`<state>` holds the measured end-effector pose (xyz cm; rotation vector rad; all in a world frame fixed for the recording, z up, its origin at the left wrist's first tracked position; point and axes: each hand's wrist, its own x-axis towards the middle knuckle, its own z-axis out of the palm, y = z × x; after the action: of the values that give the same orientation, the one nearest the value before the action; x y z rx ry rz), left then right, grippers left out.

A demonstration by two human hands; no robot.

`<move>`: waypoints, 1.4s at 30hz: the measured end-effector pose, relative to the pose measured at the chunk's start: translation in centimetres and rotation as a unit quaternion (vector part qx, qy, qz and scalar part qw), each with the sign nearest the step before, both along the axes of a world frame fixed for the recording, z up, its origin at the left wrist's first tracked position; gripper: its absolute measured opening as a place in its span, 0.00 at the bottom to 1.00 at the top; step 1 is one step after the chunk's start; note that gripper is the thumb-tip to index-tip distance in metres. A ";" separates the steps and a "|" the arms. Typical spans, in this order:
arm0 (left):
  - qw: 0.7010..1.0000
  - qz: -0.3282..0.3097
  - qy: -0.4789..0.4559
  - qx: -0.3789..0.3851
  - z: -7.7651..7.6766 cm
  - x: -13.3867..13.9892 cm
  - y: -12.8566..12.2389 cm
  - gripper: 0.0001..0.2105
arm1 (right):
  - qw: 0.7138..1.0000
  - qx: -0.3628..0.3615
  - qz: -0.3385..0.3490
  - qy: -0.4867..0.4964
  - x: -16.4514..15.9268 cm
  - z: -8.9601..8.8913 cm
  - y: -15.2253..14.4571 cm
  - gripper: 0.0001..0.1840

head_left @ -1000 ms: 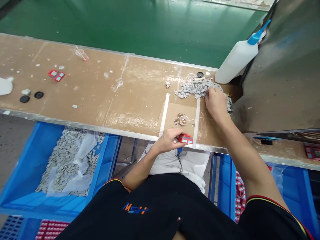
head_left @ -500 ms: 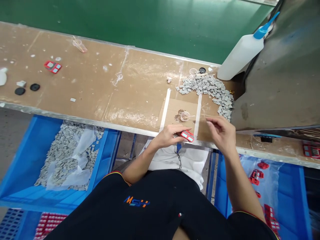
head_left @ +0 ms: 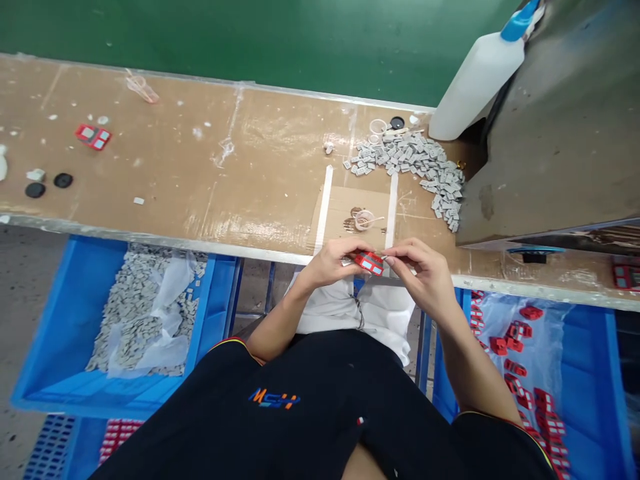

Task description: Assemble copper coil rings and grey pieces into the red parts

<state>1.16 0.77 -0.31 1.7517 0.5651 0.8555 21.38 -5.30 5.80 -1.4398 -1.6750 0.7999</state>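
My left hand [head_left: 336, 262] is closed around the left end of a red toy car [head_left: 370, 263] with pale windows, held over the front edge of the bench. At the car's right end, the thumb and fingertips of my right hand [head_left: 425, 273] are pinched together. Something tiny and pale seems to sit between those fingertips, too small to make out. Just behind the car, a small clear cup [head_left: 364, 221] with a thin stick in it stands on a taped cardboard piece [head_left: 340, 200]. Beyond it lies a pile of small grey plastic pieces [head_left: 410, 157].
A white squeeze bottle [head_left: 477, 87] with a blue nozzle leans beside a metal machine [head_left: 560, 147] at right. Another red toy car [head_left: 93, 137] lies on the bench at far left. Blue bins hold grey pieces [head_left: 145, 313] at left and red cars [head_left: 517, 333] at right.
My right hand has moved left and come to the car's right end. The car stays in my left hand, now turned slightly. The camera view has shifted a little.
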 end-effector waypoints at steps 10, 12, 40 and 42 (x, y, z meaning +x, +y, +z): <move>0.996 0.004 0.050 0.074 -0.1 -0.1 0.3 0.12 | 0.998 0.010 0.017 -0.060 -0.6 -1.0 0.2 0.09; 0.996 0.002 0.058 0.074 -0.1 -0.1 0.3 0.12 | 0.998 0.008 0.018 -0.063 -0.6 -1.1 0.2 0.08; 0.994 0.029 0.069 0.083 -0.2 -0.4 0.1 0.09 | 0.997 -0.040 0.008 0.068 -1.9 -2.6 -1.4 0.10; 0.996 0.038 0.048 0.069 -0.2 -0.2 0.0 0.08 | 0.992 -0.055 -0.002 0.112 -2.0 -2.7 -1.6 0.11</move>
<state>0.93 0.74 -0.48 1.9154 0.6521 0.8844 19.33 -6.92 3.07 -1.3710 -1.4776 1.0259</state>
